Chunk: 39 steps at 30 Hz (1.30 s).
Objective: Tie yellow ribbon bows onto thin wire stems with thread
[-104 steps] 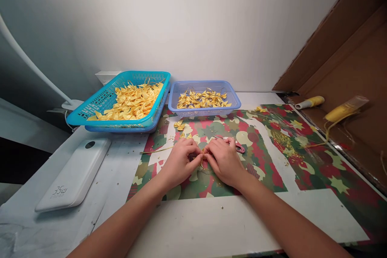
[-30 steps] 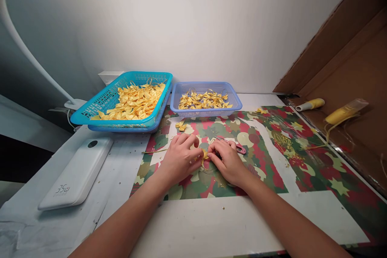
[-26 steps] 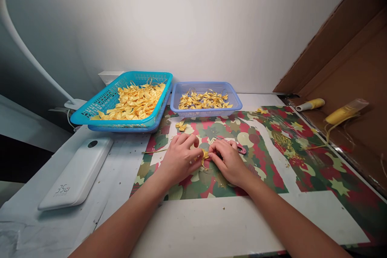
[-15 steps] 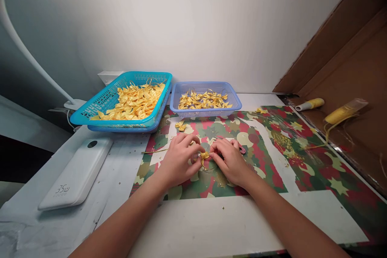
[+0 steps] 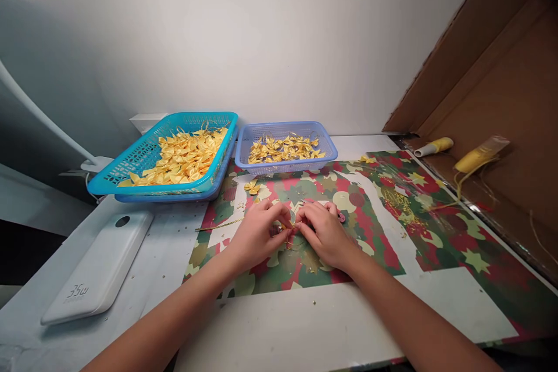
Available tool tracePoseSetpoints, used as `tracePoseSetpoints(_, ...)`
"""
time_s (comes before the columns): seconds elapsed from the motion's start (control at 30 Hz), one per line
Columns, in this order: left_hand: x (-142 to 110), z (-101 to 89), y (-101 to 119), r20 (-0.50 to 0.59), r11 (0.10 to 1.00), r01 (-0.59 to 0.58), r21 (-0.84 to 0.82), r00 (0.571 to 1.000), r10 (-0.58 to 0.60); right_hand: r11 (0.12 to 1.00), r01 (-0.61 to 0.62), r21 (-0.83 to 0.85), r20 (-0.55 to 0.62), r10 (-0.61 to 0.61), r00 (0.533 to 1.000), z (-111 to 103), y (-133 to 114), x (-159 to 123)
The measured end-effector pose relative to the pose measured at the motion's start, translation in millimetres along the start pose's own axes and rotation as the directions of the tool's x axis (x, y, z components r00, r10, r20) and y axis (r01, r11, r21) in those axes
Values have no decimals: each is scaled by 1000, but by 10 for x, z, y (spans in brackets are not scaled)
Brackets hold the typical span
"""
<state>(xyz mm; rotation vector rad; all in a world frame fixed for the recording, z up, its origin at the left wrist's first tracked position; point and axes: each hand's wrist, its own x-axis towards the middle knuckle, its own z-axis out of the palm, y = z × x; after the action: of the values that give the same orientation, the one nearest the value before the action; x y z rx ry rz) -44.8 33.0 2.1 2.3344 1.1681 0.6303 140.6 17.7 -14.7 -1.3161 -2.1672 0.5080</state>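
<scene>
Above the patterned sheet, my left hand (image 5: 260, 233) and my right hand (image 5: 323, 233) meet with their fingertips nearly touching. Both are closed in a pinch around a small yellow ribbon bow (image 5: 283, 226), which the fingers mostly cover. A thin gold cord loop (image 5: 297, 245) hangs below the fingertips. Just beyond my right hand, a pinkish-red handle (image 5: 341, 218) shows, with the rest of that tool largely hidden. A loose yellow bow (image 5: 251, 187) lies beyond my left hand, and a gold cord (image 5: 220, 225) stretches out to its left.
At the back left, a turquoise basket (image 5: 102, 186) holds many yellow bows; a periwinkle basket (image 5: 285, 167) beside it holds more, with gold cords. A white power bank (image 5: 102, 267) lies left. Yellow thread spools (image 5: 477, 157) rest by the cardboard at right. Gold cord scraps (image 5: 399, 203) litter the sheet.
My fingertips have drawn closer together, and the bow between them is now more covered. The whole view has shifted slightly, with the table items appearing further left.
</scene>
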Motion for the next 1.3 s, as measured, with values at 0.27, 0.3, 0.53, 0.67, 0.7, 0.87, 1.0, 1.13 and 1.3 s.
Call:
tracePoseSetpoints(0.27,-56,-3,-4,-75,999,-8,34,997,11,1000,-6,3,-7,6,1000,-8,5,-3)
tracePoseSetpoints(0.3,-42,-26,2,-74,999,-6,34,997,8,1000,-5,3,-8,5,1000,-8,4,-2)
tracePoseSetpoints(0.53,181,-125,-8,72,990,-81,118,995,73,1000,-16,20,-33,17,999,-5,14,13)
tracePoseSetpoints(0.67,214,-101,-45,126,987,-81,142,990,63,999,-15,29,-36,16,999,0,34,13)
tracePoseSetpoints(0.7,205,-98,-49,128,986,-82,147,990,64,1000,-12,25,-33,13,999,2,38,12)
tracePoseSetpoints(0.87,164,-145,-10,106,975,-105,197,991,85,1000,-9,-9,-32,9,999,6,37,15)
tracePoseSetpoints(1.0,199,-198,27,104,990,-47,131,994,34,1000,-9,-16,-36,8,999,-5,24,19)
tracePoseSetpoints(1.13,275,-183,-8,159,998,-17,64,987,6,1000,-23,0,-37,23,999,-14,18,27)
tracePoseSetpoints(1.3,326,-151,-55,217,1000,-6,22,976,1,996,-66,54,-48,69,996,-17,19,41)
